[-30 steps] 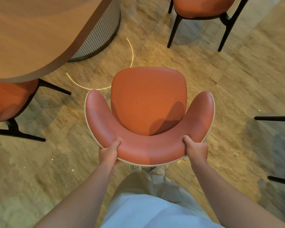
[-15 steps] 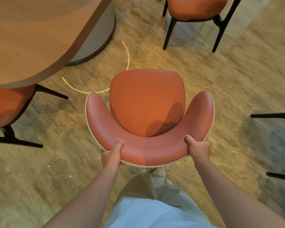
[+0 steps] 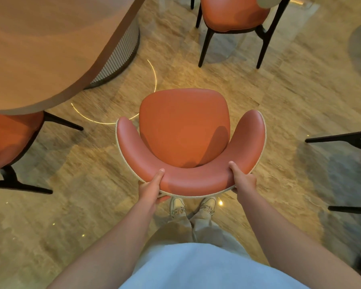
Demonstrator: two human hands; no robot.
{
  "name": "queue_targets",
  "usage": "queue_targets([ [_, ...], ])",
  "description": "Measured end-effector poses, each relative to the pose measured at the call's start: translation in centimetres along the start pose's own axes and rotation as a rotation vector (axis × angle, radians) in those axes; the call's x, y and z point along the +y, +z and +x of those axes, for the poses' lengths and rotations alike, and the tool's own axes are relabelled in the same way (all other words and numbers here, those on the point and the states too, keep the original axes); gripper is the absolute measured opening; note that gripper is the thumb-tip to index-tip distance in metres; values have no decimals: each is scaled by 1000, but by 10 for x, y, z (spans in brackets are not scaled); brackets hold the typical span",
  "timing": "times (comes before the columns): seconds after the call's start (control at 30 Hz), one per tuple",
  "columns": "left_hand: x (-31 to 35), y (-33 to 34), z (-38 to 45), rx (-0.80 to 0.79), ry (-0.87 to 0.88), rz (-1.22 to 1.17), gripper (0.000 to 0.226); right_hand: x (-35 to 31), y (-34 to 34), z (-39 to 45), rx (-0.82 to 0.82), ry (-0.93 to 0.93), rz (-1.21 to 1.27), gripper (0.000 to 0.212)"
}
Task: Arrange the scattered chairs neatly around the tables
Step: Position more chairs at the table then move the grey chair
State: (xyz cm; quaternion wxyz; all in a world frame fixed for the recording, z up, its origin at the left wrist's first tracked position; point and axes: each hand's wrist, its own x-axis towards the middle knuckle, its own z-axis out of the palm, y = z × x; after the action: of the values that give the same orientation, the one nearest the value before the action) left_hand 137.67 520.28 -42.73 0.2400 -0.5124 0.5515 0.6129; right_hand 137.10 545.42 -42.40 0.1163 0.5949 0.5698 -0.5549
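Gripping the curved backrest [image 3: 192,182] from behind, both hands are clamped on the held chair [image 3: 183,130]. The left hand [image 3: 149,189] has its thumb laid over the padded top near the left end of the curve, fingers tucked out of sight beneath the piped edge. The right hand [image 3: 243,180] mirrors it on the right side. The grip is evenly spaced and the hands are well apart, which is sound for steering.

The held chair stands on the stone floor [image 3: 279,97], out in the open, seat facing away from the person. It is apart from the round table [image 3: 40,49], which lies ahead and to the left. Whether its legs are on the floor or lifted cannot be told.

Neighbouring items: a second chair [image 3: 10,138] is partly tucked under the table edge at left; a third chair [image 3: 231,15] stands ahead; black legs of another chair [image 3: 342,138] intrude at right.

Recommendation: turn the seat toward the table's ribbed base [image 3: 121,55] before advancing, keep both hands level so the chair does not twist, and aim for the gap beside the second chair. Risk noted: its splayed black legs near the path could catch.
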Motion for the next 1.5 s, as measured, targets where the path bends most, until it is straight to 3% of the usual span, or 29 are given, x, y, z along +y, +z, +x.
queue_targets([
  [0.2, 3, -6, 1, -48, -27, 17, 54, 29, 9, -22, -113, 56, 63, 67],
  [0.33, 9, -11, 1, 22, -6, 62, 53, 19, 7, -22, -82, 43, 90, 76],
  [0.53, 19, -16, 16, 53, -50, 57, 59, 14, 7, -11, -68, 13, 38, 65],
  [0.77, 15, 4, 16, 143, -76, -51, 45, 8, 1, 7, -46, -39, -50, 52],
  [0.97, 9, 50, 1, 192, -74, -125, 40, -44, -24, 37, -133, -150, -103, 24],
  [1.2, -13, 120, -22, 245, -118, -334, 31, -115, -47, 83, -263, -251, -281, 21],
  [1.5, -29, 190, -34, 307, -153, -487, 39, -174, -56, 140, -398, -280, -408, 46],
])
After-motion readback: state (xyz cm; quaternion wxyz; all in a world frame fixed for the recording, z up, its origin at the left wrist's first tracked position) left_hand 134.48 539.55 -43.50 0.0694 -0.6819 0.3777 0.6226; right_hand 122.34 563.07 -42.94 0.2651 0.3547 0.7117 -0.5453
